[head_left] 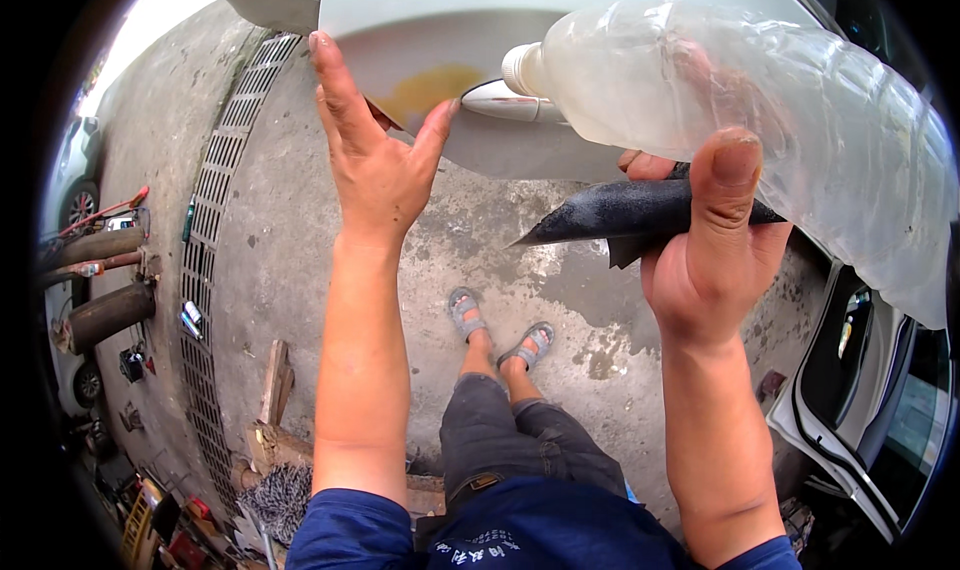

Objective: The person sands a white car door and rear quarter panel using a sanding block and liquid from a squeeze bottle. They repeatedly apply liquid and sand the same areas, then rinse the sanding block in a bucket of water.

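Observation:
My right hand (715,260) grips a large clear plastic bottle (840,140) with a white cap. The bottle is tilted, its capped end pointing left towards the panel. A folded dark sheet that looks like sandpaper (610,213) is held in the same hand, below the bottle. My left hand (375,175) has its fingers apart and lies against a pale car door (430,5). Its thumb is near the door handle (505,102). Between thumb and fingers, a yellowish-brown patch (430,88) shows on the door. The undersides of the left fingers are hidden.
A slotted drain grate (215,185) runs along the concrete floor (270,220) at left. Wood pieces (277,380) and a grey mop-like bundle (275,500) lie at lower left. An open car door (835,420) stands at right. Rusty cylinders (105,317) and a parked car (80,185) are at far left.

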`<state>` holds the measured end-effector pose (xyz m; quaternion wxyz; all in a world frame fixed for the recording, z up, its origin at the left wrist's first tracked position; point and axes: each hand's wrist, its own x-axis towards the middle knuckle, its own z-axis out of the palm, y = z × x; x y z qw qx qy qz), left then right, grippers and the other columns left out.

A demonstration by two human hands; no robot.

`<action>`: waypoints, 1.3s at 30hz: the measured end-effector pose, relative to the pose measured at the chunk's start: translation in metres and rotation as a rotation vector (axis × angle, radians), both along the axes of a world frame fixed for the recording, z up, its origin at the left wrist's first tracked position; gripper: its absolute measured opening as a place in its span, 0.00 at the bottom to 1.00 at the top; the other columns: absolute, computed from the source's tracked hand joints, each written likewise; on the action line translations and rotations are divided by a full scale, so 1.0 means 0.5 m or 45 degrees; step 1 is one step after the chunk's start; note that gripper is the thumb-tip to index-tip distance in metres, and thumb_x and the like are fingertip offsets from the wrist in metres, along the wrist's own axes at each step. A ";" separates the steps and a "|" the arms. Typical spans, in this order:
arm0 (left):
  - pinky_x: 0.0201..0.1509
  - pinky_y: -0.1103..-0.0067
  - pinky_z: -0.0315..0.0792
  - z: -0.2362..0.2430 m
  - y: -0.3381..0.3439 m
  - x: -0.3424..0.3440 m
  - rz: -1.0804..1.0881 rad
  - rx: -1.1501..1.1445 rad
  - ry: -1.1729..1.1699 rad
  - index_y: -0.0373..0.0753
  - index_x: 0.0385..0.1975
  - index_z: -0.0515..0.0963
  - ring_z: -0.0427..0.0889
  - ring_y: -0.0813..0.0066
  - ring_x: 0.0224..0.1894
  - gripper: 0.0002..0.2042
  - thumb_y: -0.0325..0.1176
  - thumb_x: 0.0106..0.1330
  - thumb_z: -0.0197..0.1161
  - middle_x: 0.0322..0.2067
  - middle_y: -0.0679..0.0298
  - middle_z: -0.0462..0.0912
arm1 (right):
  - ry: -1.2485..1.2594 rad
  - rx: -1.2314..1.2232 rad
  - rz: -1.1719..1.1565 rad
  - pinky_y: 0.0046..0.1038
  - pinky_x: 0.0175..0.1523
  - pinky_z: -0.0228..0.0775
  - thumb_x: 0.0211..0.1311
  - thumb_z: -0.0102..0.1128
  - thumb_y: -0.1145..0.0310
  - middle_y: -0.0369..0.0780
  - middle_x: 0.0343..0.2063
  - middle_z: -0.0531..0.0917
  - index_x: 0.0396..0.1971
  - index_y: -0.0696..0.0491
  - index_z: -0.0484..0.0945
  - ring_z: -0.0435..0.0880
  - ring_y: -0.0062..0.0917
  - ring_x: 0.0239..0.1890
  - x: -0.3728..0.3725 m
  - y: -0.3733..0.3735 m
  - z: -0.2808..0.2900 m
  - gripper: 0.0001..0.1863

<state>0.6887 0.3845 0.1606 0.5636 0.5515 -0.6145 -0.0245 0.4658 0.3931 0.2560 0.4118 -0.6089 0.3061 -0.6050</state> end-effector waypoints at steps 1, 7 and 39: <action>0.63 0.62 0.69 -0.002 0.000 0.001 -0.038 -0.003 0.075 0.40 0.76 0.37 0.67 0.53 0.63 0.54 0.28 0.57 0.74 0.66 0.45 0.58 | -0.014 -0.007 -0.008 0.28 0.39 0.79 0.70 0.60 0.52 0.46 0.55 0.79 0.62 0.58 0.66 0.80 0.21 0.31 0.005 -0.001 -0.001 0.31; 0.66 0.66 0.66 -0.007 0.032 -0.061 0.013 0.066 0.600 0.35 0.74 0.41 0.64 0.59 0.67 0.47 0.32 0.63 0.71 0.66 0.46 0.59 | -0.049 0.027 0.022 0.28 0.39 0.78 0.69 0.61 0.51 0.46 0.55 0.79 0.62 0.58 0.66 0.79 0.21 0.31 -0.003 0.002 0.000 0.32; 0.70 0.66 0.59 0.089 -0.007 -0.173 0.115 0.398 1.595 0.34 0.62 0.52 0.65 0.60 0.65 0.32 0.25 0.62 0.63 0.60 0.50 0.65 | -0.085 0.070 -0.087 0.28 0.41 0.78 0.69 0.62 0.53 0.47 0.55 0.79 0.60 0.58 0.68 0.80 0.21 0.32 -0.035 0.029 0.008 0.29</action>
